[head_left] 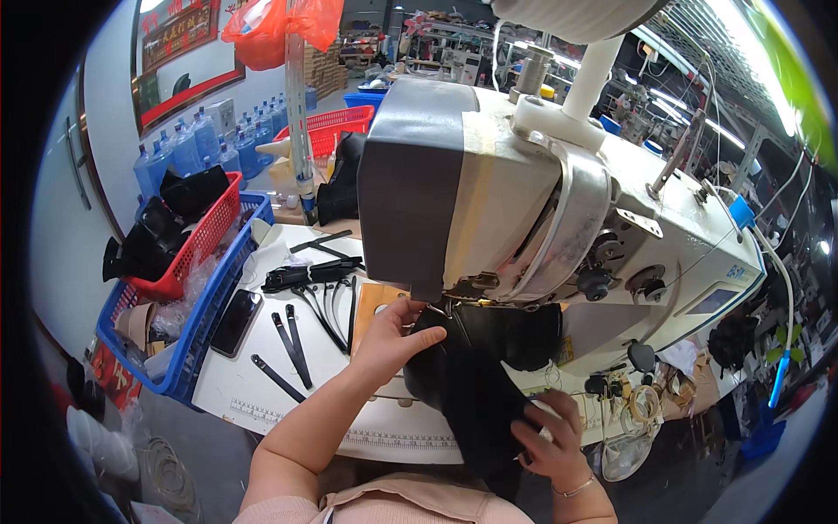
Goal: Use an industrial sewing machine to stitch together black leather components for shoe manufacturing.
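Operator's attire, viewed from above.
You are wearing a pale pink top, its left sleeve (pixel 278 509) ending above the elbow; a tan panel (pixel 419 496), possibly an apron's, is crossing your chest. Your left hand (pixel 400 339) and right hand (pixel 552 437) are showing bare, a thin metallic bracelet (pixel 573 490) circling the right wrist.

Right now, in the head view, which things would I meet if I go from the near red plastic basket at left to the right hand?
Near red plastic basket → black rectangular smartphone → pair of narrow black straps → left hand → soft black material → right hand.
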Motion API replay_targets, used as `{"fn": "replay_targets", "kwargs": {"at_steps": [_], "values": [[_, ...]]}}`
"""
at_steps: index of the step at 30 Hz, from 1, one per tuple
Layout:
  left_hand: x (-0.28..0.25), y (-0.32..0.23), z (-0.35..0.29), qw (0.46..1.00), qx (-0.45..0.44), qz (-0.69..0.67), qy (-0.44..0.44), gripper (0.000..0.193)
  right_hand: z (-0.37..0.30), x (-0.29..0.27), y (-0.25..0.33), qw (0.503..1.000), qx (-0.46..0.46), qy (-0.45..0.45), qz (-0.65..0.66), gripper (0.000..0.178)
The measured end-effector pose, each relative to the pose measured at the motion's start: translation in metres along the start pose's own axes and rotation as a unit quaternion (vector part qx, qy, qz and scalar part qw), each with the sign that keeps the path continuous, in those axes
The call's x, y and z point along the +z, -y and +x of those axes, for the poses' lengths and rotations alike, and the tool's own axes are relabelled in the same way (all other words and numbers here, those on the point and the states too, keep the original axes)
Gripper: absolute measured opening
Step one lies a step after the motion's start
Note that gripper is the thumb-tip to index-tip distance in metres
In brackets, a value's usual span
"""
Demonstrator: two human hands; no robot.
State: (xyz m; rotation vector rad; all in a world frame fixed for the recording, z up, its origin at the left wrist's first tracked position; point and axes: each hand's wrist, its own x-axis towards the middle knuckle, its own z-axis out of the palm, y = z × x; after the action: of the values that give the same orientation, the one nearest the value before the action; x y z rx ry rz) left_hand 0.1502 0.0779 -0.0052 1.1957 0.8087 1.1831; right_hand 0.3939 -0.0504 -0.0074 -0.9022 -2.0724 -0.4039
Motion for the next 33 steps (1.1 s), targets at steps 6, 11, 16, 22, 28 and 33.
{"fn": "replay_targets", "kwargs": {"at_steps": [6,11,16,22,28,33], "values": [[-0.001,0.000,0.002,0.999,0.030,0.030,0.017,0.039,0.000,0.021,-0.018,0.993,0.057,0.090,0.048,0.048],[-0.003,-0.007,0.005,0.998,0.017,0.051,0.024,0.037,0.003,0.019,-0.008,0.990,0.063,0.125,0.025,0.048],[-0.006,-0.012,0.007,0.998,-0.014,0.058,0.030,0.036,0.008,0.017,0.006,0.988,0.066,0.142,0.001,0.051],[-0.003,-0.022,0.010,0.995,-0.040,0.085,0.026,0.035,0.007,0.017,0.011,0.983,0.068,0.169,-0.011,0.056],[-0.016,-0.010,0.019,0.997,-0.031,0.059,0.048,0.032,0.015,0.016,0.021,0.984,0.064,0.165,0.006,0.058],[-0.018,-0.005,0.021,0.997,-0.044,0.007,0.068,0.030,0.014,0.017,0.026,0.988,0.052,0.144,0.007,0.057]]}}
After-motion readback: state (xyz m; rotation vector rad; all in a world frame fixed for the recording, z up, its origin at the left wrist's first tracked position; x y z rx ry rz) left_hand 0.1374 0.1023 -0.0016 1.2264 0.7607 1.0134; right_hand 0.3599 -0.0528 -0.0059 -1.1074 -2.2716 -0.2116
